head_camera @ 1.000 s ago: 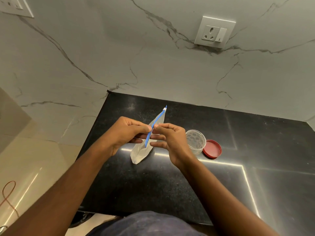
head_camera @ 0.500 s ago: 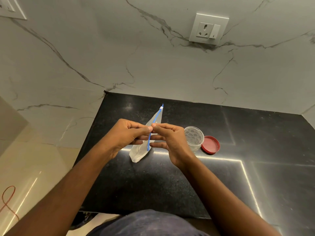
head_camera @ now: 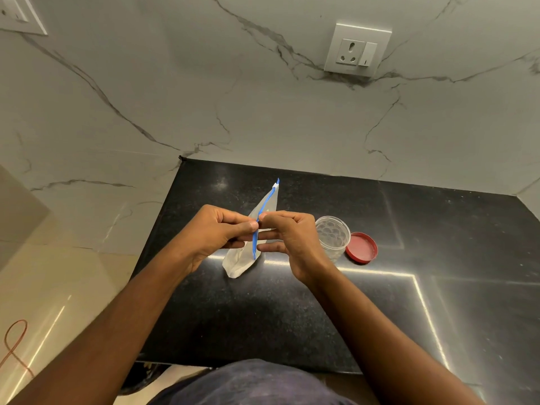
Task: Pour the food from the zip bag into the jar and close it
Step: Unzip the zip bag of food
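Note:
A clear zip bag [head_camera: 240, 260] with a blue zip strip stands upright on the black counter [head_camera: 263, 317], its top edge seen end-on. My left hand [head_camera: 214, 233] pinches the left side of the bag's top. My right hand [head_camera: 287, 236] pinches the right side, and the fingertips of both hands meet at the blue strip. The white slider sits at the far end of the strip. Right of my right hand stands a small clear jar [head_camera: 333, 236], open and uncapped. Its red lid [head_camera: 361, 247] lies flat on the counter just right of the jar.
A marble wall rises behind the counter, with a white socket plate [head_camera: 357, 49] above the jar. The counter's left edge drops to a beige floor where a reddish cord [head_camera: 14, 349] lies. Bare counter stretches in front of the bag and to the right.
Both hands keep their pinch at the bag's top and the bag stays in place. The view has shifted slightly; the jar and lid have not moved.

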